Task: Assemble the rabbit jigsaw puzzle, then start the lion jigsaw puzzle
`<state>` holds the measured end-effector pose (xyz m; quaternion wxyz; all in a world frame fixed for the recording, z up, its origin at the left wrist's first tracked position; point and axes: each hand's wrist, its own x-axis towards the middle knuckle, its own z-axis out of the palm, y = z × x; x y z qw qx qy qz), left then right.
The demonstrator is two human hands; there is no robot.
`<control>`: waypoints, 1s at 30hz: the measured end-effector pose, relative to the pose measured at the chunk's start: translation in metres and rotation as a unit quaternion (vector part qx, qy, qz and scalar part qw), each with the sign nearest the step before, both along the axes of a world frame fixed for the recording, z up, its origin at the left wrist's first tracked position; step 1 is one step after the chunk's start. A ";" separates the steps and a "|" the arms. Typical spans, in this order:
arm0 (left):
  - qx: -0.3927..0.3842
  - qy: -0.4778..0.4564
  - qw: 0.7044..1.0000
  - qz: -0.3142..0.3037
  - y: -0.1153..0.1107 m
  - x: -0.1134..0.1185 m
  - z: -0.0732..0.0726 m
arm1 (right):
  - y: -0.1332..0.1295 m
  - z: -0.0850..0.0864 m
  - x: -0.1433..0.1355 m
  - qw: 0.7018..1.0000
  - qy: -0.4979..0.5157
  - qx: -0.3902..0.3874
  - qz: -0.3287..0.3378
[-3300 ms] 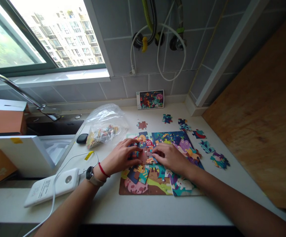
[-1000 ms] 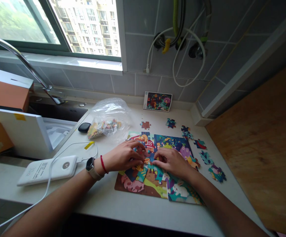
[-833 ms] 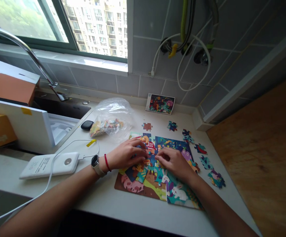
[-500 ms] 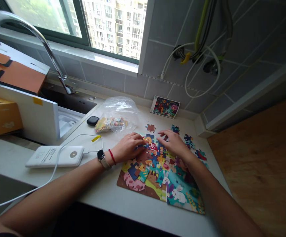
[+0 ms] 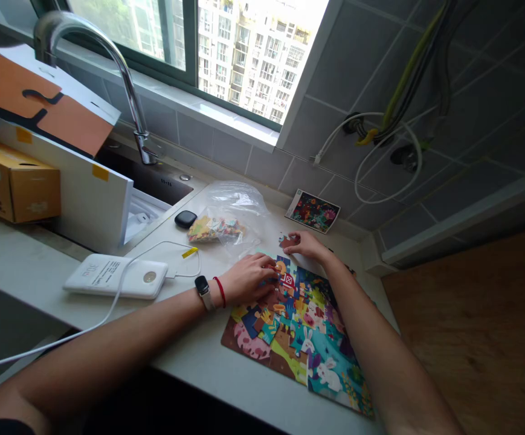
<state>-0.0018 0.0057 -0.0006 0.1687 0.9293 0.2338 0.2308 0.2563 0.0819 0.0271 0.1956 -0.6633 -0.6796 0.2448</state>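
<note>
A colourful jigsaw puzzle (image 5: 287, 356) with rabbits and a pink spotted animal lies on the counter, loose pieces resting on top of it. My left hand (image 5: 251, 279) lies on its left part, fingers together but stretched out, apparently holding nothing. Beyond the puzzle's far edge, my right hand (image 5: 308, 246) has its thumb and fingertips closed on a brown puzzle piece (image 5: 284, 241). Behind the right hand and forearm, other loose pieces at the right are mostly hidden.
A clear plastic bag (image 5: 239, 208) of pieces and a black case (image 5: 185, 219) lie behind my left hand. A picture card (image 5: 313, 211) leans by the wall. At left are a cabled white power bank (image 5: 117, 275), boxes (image 5: 35, 190), and a sink with a faucet (image 5: 126, 90).
My right hand has moved from above the puzzle out to the brown piece behind it and closed on it. My left hand stays on the puzzle. The camera view has turned somewhat.
</note>
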 end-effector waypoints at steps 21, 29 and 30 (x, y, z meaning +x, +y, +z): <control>-0.032 0.021 0.999 -0.015 0.002 -0.001 -0.004 | -0.145 -0.015 0.047 0.973 0.174 0.018 -0.149; -0.017 0.034 0.999 -0.020 0.003 0.001 -0.011 | -0.152 -0.015 0.008 0.933 0.327 0.002 -0.151; -0.014 0.037 0.999 -0.018 0.002 0.001 -0.012 | -0.153 -0.015 0.003 0.928 0.340 0.002 -0.154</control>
